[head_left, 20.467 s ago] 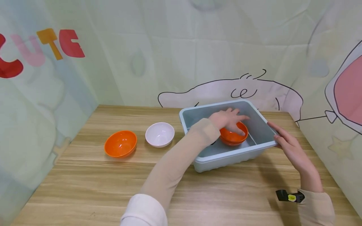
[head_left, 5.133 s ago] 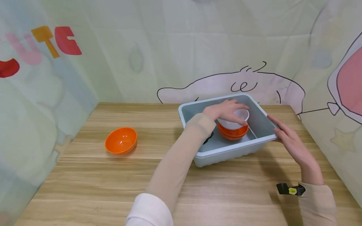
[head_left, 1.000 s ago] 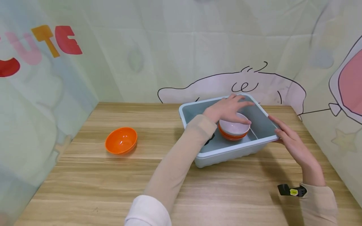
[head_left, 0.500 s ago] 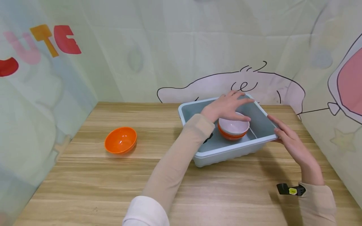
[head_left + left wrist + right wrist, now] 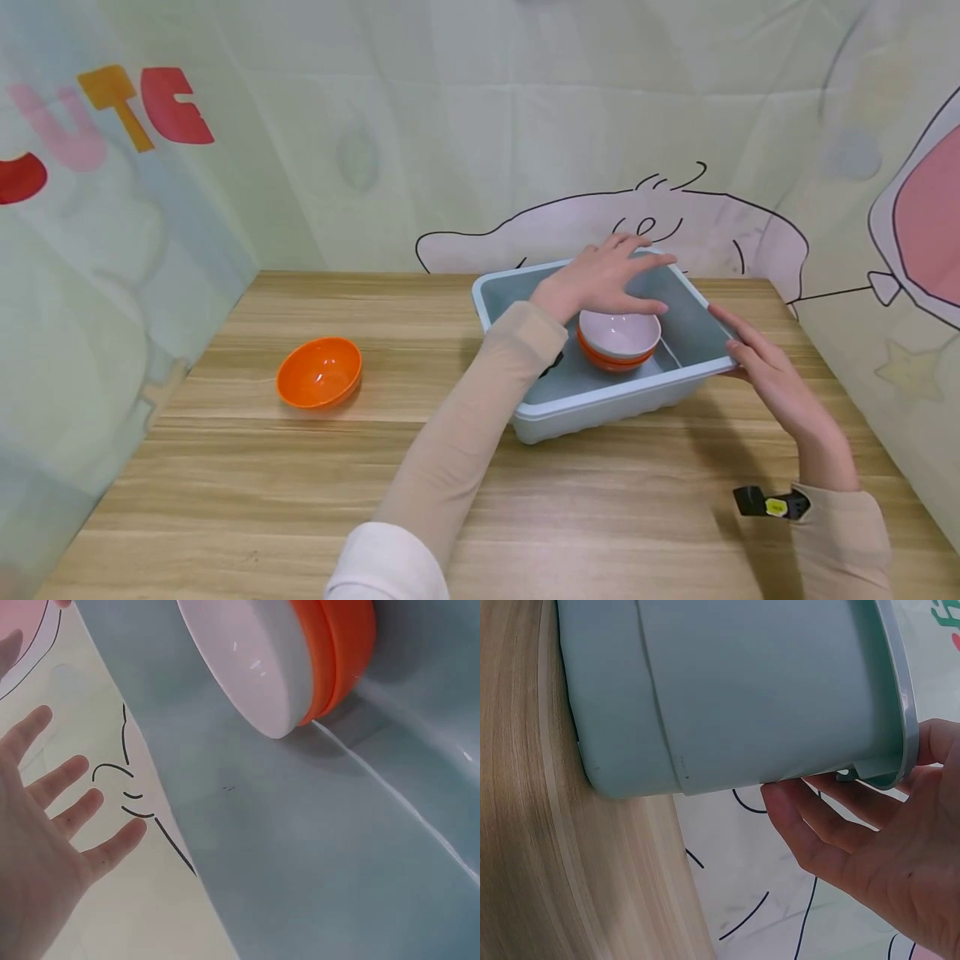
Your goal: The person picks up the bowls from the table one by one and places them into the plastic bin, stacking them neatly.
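The wooden table (image 5: 300, 467) fills the lower frame. The pale blue bin (image 5: 600, 408) at centre right lies askew, its near wall hiding the orange bowl (image 5: 600, 360) (rim only) beneath the upright white bowl (image 5: 619, 332). The left hand (image 5: 600, 279) hovers above, fingers spread; the right hand (image 5: 765, 379) curls under the bin's rim.

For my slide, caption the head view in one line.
Left hand open above a white bowl nested in an orange bowl inside a blue tub; right hand holds its rim.
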Demonstrator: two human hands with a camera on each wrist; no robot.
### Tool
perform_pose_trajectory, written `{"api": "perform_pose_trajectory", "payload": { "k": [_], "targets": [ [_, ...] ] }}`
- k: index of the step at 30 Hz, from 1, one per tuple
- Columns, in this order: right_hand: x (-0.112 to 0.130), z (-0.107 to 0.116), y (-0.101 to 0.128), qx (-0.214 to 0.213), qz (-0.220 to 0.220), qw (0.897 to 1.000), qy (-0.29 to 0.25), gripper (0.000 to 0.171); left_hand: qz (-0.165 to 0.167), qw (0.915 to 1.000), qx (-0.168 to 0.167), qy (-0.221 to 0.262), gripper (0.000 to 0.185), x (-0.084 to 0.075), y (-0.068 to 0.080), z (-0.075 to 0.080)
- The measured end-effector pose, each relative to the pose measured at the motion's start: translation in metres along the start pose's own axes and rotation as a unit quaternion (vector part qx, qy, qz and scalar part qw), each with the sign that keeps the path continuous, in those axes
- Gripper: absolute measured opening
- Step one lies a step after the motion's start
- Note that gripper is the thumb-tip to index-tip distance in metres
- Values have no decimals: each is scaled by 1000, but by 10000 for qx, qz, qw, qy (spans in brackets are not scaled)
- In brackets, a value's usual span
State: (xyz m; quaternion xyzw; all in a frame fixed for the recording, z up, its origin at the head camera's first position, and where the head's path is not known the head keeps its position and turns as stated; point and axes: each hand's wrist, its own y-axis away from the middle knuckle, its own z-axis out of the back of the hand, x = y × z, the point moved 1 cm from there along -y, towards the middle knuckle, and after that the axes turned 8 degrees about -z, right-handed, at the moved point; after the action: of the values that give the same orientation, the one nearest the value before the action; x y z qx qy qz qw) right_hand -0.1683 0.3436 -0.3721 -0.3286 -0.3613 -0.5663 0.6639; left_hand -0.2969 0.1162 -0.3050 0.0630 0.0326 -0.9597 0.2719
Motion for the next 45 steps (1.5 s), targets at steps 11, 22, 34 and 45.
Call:
{"api": "perform_pose_trajectory", "payload": {
  "k": [11,22,34,45],
  "targets": [
    [0,0,2,7,142,9999,84,48,5,9999,-171,-19,72,0,3,7],
    [0,-1,2,18,114,9999,104,48,-46,9987,-290,-408,72,-10,9,24],
    [0,-1,2,16,39,9999,152,48,-254,9952,-470,-822,71,-27,22,41],
    [0,-1,1,52,137,9998,103,48,-301,9935,-578,-935,68,-34,41,51]
  ]
}}
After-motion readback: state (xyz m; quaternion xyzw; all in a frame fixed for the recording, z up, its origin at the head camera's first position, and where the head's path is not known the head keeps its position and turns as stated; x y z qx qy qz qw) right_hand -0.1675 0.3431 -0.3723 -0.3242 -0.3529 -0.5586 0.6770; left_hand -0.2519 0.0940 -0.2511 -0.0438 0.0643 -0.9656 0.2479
